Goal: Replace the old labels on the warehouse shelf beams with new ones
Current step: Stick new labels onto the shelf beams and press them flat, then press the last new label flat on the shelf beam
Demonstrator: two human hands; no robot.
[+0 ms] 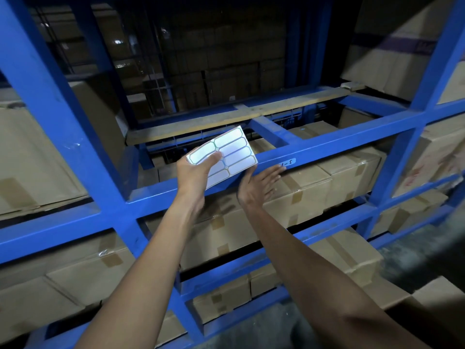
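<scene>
My left hand [195, 176] holds a white sheet of blank labels [226, 153] with coloured outlines, thumb on top, in front of the blue shelf beam [327, 147]. An old label [287, 162] with handwritten marks is stuck on that beam. My right hand [259, 183] is open with fingers stretched flat, its fingertips touching the beam just left of the old label. Part of the label is hidden by my fingertips.
The blue steel rack has an upright [50, 102] at left and another [415, 137] at right. Taped cardboard boxes [302, 190] fill the levels below the beam. A wooden plank [239, 117] lies behind the beam. Dark stacked cartons stand far behind.
</scene>
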